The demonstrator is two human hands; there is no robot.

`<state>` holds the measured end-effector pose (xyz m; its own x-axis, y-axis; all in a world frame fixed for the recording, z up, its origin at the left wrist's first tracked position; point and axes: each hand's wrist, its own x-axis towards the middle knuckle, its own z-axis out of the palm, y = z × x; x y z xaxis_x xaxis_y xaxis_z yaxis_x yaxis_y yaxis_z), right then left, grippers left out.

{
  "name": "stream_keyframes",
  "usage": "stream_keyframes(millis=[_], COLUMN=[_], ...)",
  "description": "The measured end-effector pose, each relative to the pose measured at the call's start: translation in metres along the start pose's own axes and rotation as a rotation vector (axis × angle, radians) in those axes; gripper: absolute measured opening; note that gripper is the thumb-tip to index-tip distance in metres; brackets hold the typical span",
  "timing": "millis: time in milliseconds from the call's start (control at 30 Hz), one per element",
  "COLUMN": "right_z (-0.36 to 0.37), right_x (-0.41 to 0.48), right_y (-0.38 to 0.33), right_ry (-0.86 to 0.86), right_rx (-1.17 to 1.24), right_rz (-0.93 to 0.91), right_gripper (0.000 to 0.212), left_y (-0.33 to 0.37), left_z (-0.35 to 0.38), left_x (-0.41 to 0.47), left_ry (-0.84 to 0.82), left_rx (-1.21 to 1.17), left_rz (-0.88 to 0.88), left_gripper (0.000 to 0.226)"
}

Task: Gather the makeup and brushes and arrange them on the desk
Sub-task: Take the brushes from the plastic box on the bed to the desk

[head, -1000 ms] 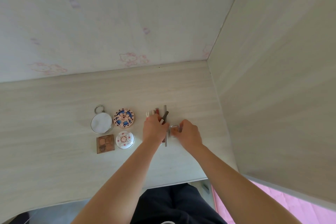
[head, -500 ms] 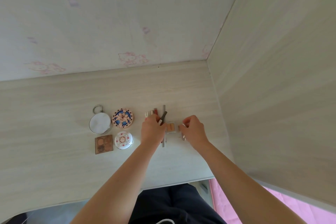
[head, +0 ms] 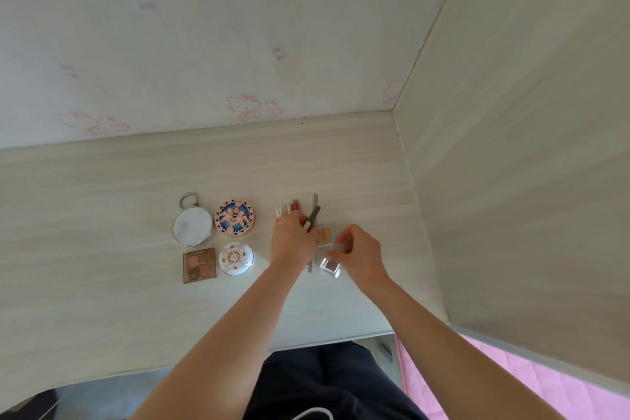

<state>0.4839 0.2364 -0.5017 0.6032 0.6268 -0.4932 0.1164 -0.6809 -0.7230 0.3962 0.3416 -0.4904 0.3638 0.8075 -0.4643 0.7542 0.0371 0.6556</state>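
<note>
Brushes (head: 314, 215) in left hand (head: 293, 243); right hand (head: 362, 256) pinches compact (head: 330, 268) (clear-lidded).

Soft, even daylight is washing over the desk (head: 102, 201), flattening its pale grain. The mirror (head: 192, 228) is throwing back a plain white patch. The side panel (head: 528, 181) is reading greyer than the back wall (head: 238, 27). Faint, soft-edged shadows are lying beside the left hand (head: 293, 242) and right hand (head: 361, 251). The sticks (head: 313, 216) the left is gripping and the clear case (head: 330, 266) the right is pinching are showing slightly smeared. The wide lens is bowing the desk's edges and stretching the forearms (head: 238, 317); the bottom left corner is falling dark.
</note>
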Motion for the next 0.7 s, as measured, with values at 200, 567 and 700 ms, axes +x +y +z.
stream_keyframes(millis=[200,567,700], right_z=[-0.005,-0.046,-0.056], right_x=[0.003,0.010,0.017], right_y=[-0.005,0.004,0.008], right_ry=[0.027,-0.001,0.005], right_rx=[0.018,0.051,0.025], right_rz=[0.007,0.055,0.094], right_gripper=[0.028,0.045,0.026], left_y=[0.002,0.024,0.033], left_z=[0.002,0.038,0.056], left_x=[-0.007,-0.016,-0.014], left_ry=[-0.023,-0.106,-0.126], left_rx=[0.005,0.020,0.019], left_rz=[-0.002,-0.002,-0.041], left_gripper=[0.015,0.011,0.007])
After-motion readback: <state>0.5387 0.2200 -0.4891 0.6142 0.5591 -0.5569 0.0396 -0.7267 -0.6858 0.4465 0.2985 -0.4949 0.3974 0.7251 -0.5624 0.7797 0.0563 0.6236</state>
